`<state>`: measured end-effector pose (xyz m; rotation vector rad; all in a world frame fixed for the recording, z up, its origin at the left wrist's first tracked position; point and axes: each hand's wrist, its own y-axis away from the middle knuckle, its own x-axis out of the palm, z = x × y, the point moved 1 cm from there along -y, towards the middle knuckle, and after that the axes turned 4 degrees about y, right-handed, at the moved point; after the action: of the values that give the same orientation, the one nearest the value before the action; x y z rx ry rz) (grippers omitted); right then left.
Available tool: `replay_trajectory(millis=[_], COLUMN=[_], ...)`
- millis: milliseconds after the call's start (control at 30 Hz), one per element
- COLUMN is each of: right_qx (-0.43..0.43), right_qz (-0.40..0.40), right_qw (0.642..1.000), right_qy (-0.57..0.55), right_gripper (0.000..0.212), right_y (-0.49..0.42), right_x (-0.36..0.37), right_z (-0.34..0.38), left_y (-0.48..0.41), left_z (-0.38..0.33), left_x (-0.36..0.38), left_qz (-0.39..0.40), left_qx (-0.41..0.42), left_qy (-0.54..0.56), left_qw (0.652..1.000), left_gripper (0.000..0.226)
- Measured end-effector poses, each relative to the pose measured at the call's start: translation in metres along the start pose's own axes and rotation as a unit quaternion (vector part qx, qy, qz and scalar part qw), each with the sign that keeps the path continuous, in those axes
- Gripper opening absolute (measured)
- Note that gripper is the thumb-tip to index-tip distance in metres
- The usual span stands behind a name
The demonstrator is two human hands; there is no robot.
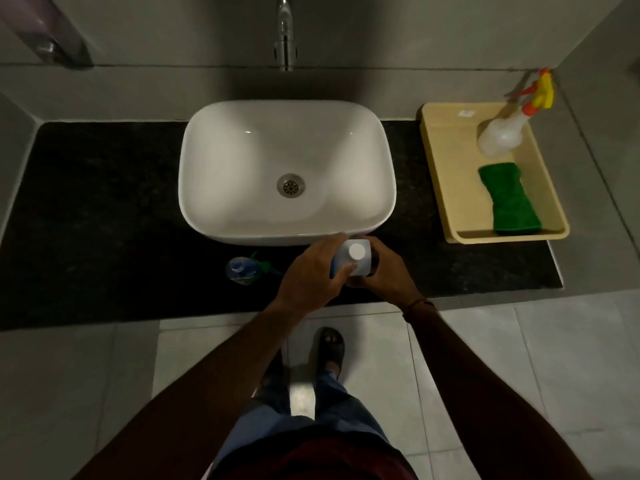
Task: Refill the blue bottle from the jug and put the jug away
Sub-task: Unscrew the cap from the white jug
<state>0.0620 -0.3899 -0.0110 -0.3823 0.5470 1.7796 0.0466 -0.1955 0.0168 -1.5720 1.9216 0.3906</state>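
Where hands (313, 271) grip, jug (356, 255) body hidden

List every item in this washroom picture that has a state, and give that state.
White plastic jug: capped, upright, held by both hands.
Left hand: gripping jug.
Right hand: gripping jug.
Blue spray bottle: standing on counter, untouched.
Chrome tap: off.
White ceramic basin: empty.

Bench (104, 202) lies open at frame left; basin (287, 171) fills the centre, tray (446, 188) blocks the right

Bathroom: basin (287, 171), tap (285, 36), tiled floor (519, 358).
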Motion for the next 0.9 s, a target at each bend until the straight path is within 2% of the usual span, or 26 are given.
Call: replay_trajectory(millis=[167, 367, 500, 667, 800, 900], right_qx=[0.017, 0.022, 0.017, 0.013, 0.010, 0.012], right_qz=[0.014, 0.013, 0.013, 0.027, 0.028, 0.025], right_qw=[1.000, 0.999, 0.999, 0.999, 0.999, 0.999], right_qy=[0.021, 0.024, 0.030, 0.041, 0.032, 0.022], right_gripper=[0.080, 0.077, 0.078, 0.077, 0.075, 0.078], right_y=[-0.001, 0.001, 0.000, -0.002, -0.003, -0.004], right_x=[0.001, 0.003, 0.004, 0.002, 0.001, 0.003], right_z=[-0.006, -0.011, -0.013, -0.017, -0.017, -0.018], left_y=[-0.013, -0.021, -0.026, -0.029, -0.029, -0.030], left_z=[-0.005, -0.012, -0.015, -0.022, -0.024, -0.024], left_x=[0.003, 0.000, -0.005, -0.002, -0.008, -0.014], left_qz=[0.029, -0.017, 0.048, 0.049, 0.029, 0.070], left_qx=[0.095, 0.061, 0.048, 0.091, 0.074, 0.087], left_qy=[-0.016, -0.040, 0.038, 0.038, 0.025, 0.044], left_qw=[0.995, 0.997, 0.997, 0.994, 0.996, 0.993], left_gripper=[0.046, 0.045, 0.058, 0.031, 0.041, 0.048])
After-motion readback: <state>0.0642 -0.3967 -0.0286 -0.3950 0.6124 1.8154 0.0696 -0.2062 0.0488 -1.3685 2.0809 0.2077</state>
